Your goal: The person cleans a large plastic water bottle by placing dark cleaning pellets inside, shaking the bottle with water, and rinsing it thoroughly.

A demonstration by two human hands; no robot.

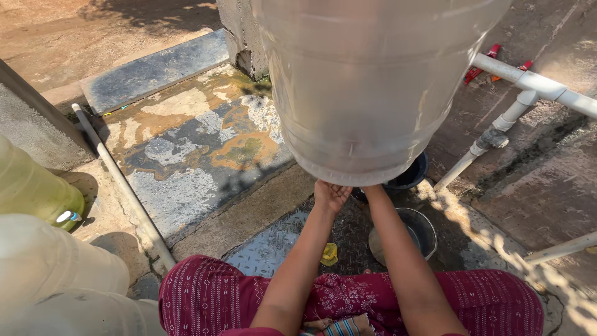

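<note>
Both hands sit under the big clear water jug (367, 87): my left hand (331, 196) cups its lower rim, palm up; my right hand (371, 188) is hidden beneath. Jug's long axis tilts away, above the bucket (418, 231).

Harsh daylight, dappled shadows on wet concrete, glare on the translucent water jug (373, 81), slight wide-angle edge distortion
</note>
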